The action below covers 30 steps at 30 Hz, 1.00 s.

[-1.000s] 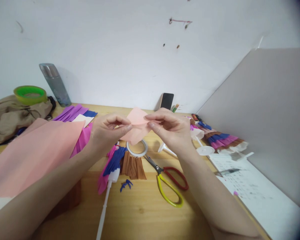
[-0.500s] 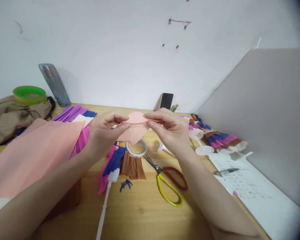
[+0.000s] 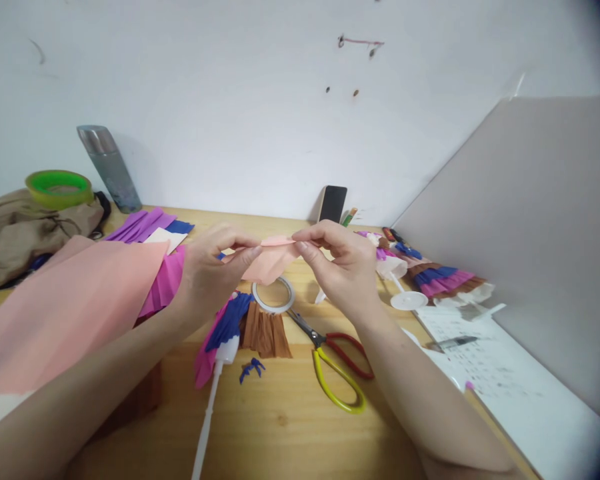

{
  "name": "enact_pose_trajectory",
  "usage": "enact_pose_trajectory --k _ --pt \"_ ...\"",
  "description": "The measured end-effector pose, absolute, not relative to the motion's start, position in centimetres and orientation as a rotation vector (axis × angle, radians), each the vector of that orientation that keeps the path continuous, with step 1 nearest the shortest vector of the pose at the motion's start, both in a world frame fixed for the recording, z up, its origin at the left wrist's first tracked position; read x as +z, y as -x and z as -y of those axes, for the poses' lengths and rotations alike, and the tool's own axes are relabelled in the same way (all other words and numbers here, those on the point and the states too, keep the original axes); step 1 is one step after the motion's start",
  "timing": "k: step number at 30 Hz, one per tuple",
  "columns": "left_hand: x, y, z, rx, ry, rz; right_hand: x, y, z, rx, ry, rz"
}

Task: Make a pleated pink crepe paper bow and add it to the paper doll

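Now | left hand (image 3: 207,270) and right hand (image 3: 340,267): each grip pinched on pink paper piece (image 3: 273,263) | above tape ring (image 3: 274,297); scissors (image 3: 333,363) just right of ring on bench (image 3: 280,427)

Bright, soft shadows, dark warped right edge

A pale wooden tabletop (image 3: 290,427) stands against a plain white wall (image 3: 230,100) that bears a few small dark marks. On the right, a grey panel (image 3: 540,227) rises at a slant from the tabletop's edge. The light is soft and even.
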<state>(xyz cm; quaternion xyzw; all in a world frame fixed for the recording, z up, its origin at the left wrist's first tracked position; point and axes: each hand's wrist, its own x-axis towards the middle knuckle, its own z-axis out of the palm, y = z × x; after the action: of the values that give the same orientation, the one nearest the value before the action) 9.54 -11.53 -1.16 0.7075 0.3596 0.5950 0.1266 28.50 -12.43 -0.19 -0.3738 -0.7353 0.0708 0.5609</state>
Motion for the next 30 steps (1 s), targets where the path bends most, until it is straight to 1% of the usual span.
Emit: enact_pose_trajectory --k 7,12,20,27,30 --pt "-0.9 -9.8 11.9 1.589 -1.89 -1.197 -0.5 -28.1 12.0 0.512 0.931 1.551" --pt "-0.8 -9.9 11.9 1.55 -1.71 -1.111 -0.3 -28.0 12.0 0.635 0.95 1.48" --pt "0.0 -10.4 12.1 1.524 -1.506 -1.011 0.1 -27.8 12.5 0.748 0.919 1.432" --pt "-0.3 -10.1 12.1 1.541 -1.539 -0.917 0.2 -28.1 12.3 0.679 0.889 1.478" --pt "-0.5 -10.1 12.1 1.569 -1.557 -0.886 0.2 -28.1 12.3 0.695 0.882 1.451"
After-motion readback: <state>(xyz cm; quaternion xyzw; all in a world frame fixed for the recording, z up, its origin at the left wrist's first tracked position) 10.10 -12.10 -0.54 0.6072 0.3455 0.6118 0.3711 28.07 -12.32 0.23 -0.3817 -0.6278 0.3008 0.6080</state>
